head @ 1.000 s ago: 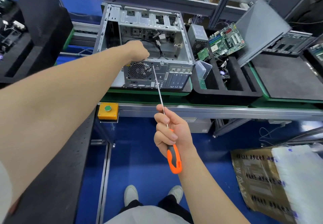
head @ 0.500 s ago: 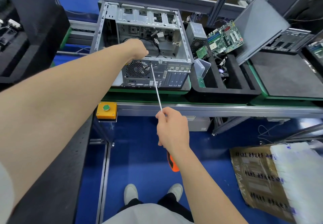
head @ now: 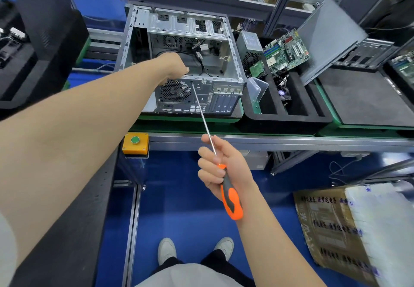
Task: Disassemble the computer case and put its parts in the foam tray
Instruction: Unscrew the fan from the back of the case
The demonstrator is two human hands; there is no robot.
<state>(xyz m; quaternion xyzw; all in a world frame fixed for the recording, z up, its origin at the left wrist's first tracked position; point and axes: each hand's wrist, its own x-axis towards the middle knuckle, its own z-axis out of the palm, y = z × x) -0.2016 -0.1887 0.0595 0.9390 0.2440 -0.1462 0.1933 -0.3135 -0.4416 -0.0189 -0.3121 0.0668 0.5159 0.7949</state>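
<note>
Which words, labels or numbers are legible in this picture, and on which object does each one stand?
No text here can be read with certainty.
cardboard box: rows of printed characters, too blurred to read.
power supply: a label on top, too small to read.
computer case: white tags on the inner cables, too small to read.
screwdriver: no writing shows on the handle.

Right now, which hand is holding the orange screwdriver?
The right hand grips the screwdriver by its handle; the left hand rests on the computer case instead.
</note>
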